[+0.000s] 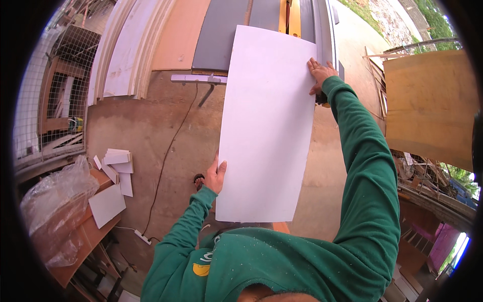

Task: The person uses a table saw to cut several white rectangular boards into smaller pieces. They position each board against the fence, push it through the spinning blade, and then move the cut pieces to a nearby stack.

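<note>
A long white board (pixel 266 126) lies in front of me, its far end on the grey table of a saw (pixel 216 38) and its near end reaching to my body. My left hand (pixel 216 176) grips the board's left edge near the close end, thumb on top and the other fingers mostly hidden beneath. Farther off, my right hand (pixel 323 74) rests at the board's right edge with fingers spread, close to the saw's long metal fence (pixel 326 30). Beyond the board's far edge shows a yellow strip (pixel 295 20) on the saw table.
A metal bar with a dark lever (pixel 201 79) sticks out at the saw's front. Long white panels (pixel 126 55) stand at the far left. A black cable (pixel 163 166) crosses the floor to a power strip (pixel 142 236). White offcuts (pixel 108 204) and clear plastic (pixel 55 201) lie at left.
</note>
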Demonstrator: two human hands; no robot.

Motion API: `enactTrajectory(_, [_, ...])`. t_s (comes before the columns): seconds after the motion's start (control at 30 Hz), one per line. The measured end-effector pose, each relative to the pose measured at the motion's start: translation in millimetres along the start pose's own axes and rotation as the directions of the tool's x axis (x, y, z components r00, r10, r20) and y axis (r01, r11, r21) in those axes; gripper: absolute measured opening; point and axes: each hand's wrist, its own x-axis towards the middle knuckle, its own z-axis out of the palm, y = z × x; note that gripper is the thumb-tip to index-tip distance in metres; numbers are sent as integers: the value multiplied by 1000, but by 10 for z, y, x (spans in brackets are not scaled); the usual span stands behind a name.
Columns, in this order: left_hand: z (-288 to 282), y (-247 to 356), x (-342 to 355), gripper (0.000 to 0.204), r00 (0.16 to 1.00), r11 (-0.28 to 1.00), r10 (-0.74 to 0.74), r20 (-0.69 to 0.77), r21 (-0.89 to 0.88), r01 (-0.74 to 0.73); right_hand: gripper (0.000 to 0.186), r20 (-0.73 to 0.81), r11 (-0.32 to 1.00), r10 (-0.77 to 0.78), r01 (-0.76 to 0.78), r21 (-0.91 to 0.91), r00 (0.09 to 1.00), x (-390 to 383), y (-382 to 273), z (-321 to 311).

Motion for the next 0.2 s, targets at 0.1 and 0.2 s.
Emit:
enactTrajectory(0.1, [1, 30, 109, 63, 1000, 1000, 9, -2, -19, -9, 129, 7, 1000, 6, -6, 4, 1000, 102, 62, -58])
enactTrajectory(0.2, [-2, -5, 217, 65, 1000, 999, -20, 18, -38, 21, 125, 30, 1000, 17, -17, -16, 999, 181, 84, -146])
